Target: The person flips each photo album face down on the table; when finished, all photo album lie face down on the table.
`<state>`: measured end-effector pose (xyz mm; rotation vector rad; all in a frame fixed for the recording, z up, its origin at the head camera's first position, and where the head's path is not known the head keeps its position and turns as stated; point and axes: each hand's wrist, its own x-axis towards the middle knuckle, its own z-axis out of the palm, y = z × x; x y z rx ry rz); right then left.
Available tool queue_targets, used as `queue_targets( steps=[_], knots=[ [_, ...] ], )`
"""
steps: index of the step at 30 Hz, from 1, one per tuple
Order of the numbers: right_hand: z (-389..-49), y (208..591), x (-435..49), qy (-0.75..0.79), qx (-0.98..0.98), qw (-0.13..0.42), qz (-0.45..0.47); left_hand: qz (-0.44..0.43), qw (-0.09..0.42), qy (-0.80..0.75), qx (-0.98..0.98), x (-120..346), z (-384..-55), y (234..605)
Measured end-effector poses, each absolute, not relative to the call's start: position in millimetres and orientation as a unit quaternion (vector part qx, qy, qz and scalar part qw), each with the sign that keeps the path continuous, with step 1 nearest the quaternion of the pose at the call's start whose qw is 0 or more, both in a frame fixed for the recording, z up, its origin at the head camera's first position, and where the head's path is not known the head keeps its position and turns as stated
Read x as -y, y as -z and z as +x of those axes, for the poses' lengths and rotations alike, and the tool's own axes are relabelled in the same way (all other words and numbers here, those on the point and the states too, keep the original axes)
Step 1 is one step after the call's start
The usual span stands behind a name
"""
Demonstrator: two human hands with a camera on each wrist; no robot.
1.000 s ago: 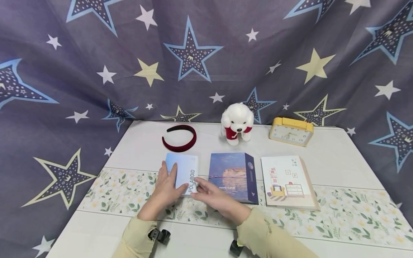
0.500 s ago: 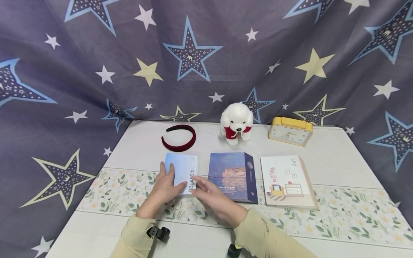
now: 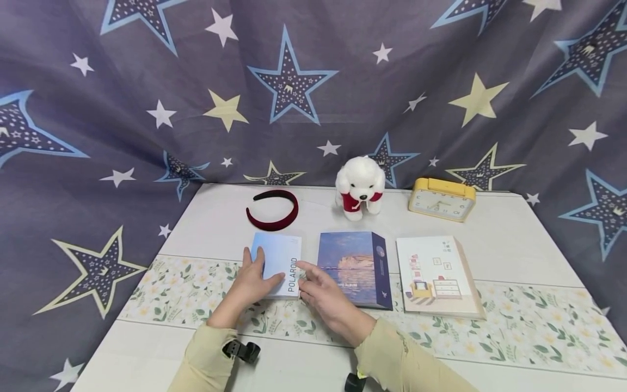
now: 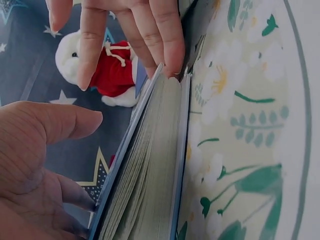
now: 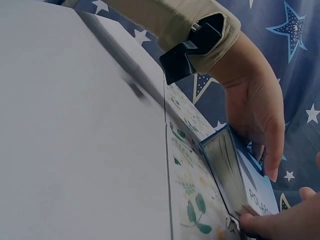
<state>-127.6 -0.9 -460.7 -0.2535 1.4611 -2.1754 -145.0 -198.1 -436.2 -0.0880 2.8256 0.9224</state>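
A light blue album (image 3: pixel 281 253) lettered "POLAROID" lies on the table with its cover facing up. My left hand (image 3: pixel 250 286) rests along its left side, fingers spread and thumb over the front cover. At the opposite edge is my right hand (image 3: pixel 325 299), index finger extended by the lettering. In the left wrist view the right fingertips (image 4: pixel 172 65) touch the album's edge where cover and pages (image 4: pixel 150 180) meet. The covers stand slightly apart there. The right wrist view shows the left thumb (image 5: pixel 273 155) over the cover (image 5: pixel 250 175).
Right of it lie a dark blue photo album (image 3: pixel 343 256) and a white illustrated book (image 3: pixel 423 261). Behind them are a dark red headband (image 3: pixel 279 223), a white plush dog (image 3: pixel 360 182) and a yellow alarm clock (image 3: pixel 441 201). A star-patterned curtain (image 3: pixel 313 141) hangs behind the table.
My right hand's index finger has straightened and its fingers have shifted slightly right, off the cover's lower right corner. The left hand has drawn back a little toward the album's left edge.
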Motion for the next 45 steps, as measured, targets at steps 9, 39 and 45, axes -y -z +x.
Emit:
queue_targets(
  steps=[9, 39, 45],
  knots=[
    [-125.9, 456.4, 2.1, 0.822, -0.506, 0.248, -0.077, -0.038, 0.082, -0.319, -0.944, 203.7, -145.9, 437.1],
    [-117.0, 433.6, -7.8, 0.797, -0.552, 0.218, -0.117, -0.002, 0.062, -0.419, -0.906, 189.5, -138.4, 444.2],
    [-116.0, 431.6, -10.6, 0.795, -0.552, 0.215, -0.129, 0.004, 0.072, -0.432, -0.899, 185.2, -135.3, 441.3]
  ],
)
